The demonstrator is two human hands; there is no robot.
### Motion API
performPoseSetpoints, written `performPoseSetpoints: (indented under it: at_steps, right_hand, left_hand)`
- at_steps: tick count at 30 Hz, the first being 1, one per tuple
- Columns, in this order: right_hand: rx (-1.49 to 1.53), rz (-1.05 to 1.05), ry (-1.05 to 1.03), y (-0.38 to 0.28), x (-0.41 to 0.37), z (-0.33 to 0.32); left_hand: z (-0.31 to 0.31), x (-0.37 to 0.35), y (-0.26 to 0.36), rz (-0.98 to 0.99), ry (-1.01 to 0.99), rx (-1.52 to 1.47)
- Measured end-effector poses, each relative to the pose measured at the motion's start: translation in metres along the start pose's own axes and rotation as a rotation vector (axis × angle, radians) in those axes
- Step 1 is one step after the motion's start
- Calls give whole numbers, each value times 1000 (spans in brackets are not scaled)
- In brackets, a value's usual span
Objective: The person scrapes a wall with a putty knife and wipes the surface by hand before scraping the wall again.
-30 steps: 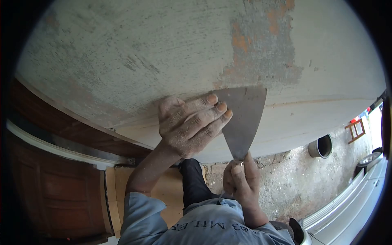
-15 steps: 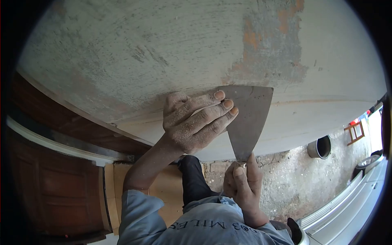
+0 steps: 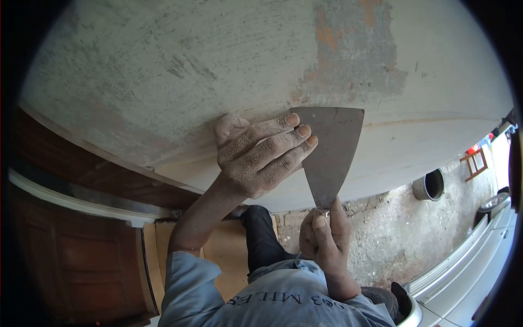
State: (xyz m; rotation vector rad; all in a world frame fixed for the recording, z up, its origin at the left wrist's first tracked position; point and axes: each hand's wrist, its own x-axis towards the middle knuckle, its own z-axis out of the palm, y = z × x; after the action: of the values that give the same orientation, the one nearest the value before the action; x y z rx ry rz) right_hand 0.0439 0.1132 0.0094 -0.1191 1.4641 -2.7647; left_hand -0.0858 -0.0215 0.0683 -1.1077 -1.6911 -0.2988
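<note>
A wide putty knife [image 3: 333, 150] with a dull grey flared blade stands against the pale wall, its broad edge toward the wall's rough area. My right hand [image 3: 328, 234] grips it low down where the blade meets the handle, with the index finger and thumb by the neck; the handle is mostly hidden in the fist. White dust covers my left hand [image 3: 261, 155]. Its fingers reach out to the right, tips resting on the left side of the blade, with the thumb bent up near the wall. Grey and orange-brown patches [image 3: 354, 52] show on the wall above the blade.
A brown panelled door [image 3: 81, 250] lies to the left. Along the right are a metal pot [image 3: 429, 185], a small wooden frame [image 3: 475, 164] and a silver car [image 3: 474, 272]. The rough concrete floor [image 3: 392, 234] runs below the wall.
The view has shifted slightly, with the wall patch a little farther left and up. The putty knife sits slightly higher in view; both hands keep the same places on it.
</note>
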Motion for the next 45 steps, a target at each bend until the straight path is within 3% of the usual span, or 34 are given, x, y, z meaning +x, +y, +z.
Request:
performPoseSetpoints:
  at_steps: [2,5,14,18,22,25,31,34,40,45]
  right_hand:
    - [-42,21,11,-1,6,-2]
    - [-81,-22,-33,3,6,-7]
    - [99,17,-29,4,3,-1]
    - [3,-12,-43,0,15,-2]
    - [91,22,-5,7,2,-2]
    - [-22,7,-38,-6,13,-2]
    - [-28,38,-39,-5,7,-3]
    - [7,25,-31,-10,12,-3]
    - [-40,27,-49,-6,12,-9]
    - [-2,23,-34,-4,6,-10]
  left_hand:
    - [-1,2,-5,41,4,18]
    - [-2,2,4,-79,-6,54]
    - [-4,-2,-2,7,-45,29]
    - [-4,9,-10,37,12,71]
    - [-3,1,5,-93,-30,38]
    - [-1,11,-4,-46,41,64]
    - [-2,1,-2,10,-14,14]
    - [-5,19,4,-116,4,40]
    - [-3,8,4,-32,-19,45]
    - [0,5,9,-72,-23,32]
